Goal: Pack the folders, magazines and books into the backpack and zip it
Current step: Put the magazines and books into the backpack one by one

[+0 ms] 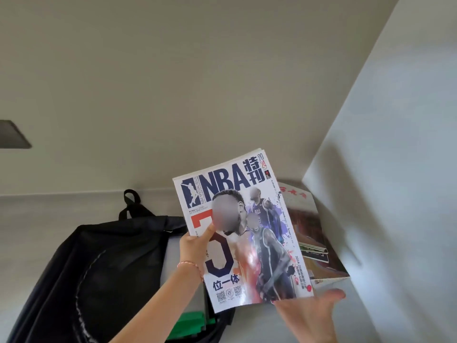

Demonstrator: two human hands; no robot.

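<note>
My left hand [195, 246] grips the left edge of an NBA magazine [247, 233], thumb on the cover, and holds it lifted above the table. My right hand [311, 315] is open, fingers spread, touching the magazine's lower right corner from below. A black backpack [99, 276] lies to the left, its mouth open toward me. Something green [190, 323] shows inside the opening, below the magazine. A stack of further magazines and books [311, 233] lies on the table behind the lifted one, partly hidden by it.
The white table [37, 231] meets a pale wall at the back. Another wall [395, 169] rises close on the right, beside the stack. A dark panel [12, 134] sits on the back wall at far left.
</note>
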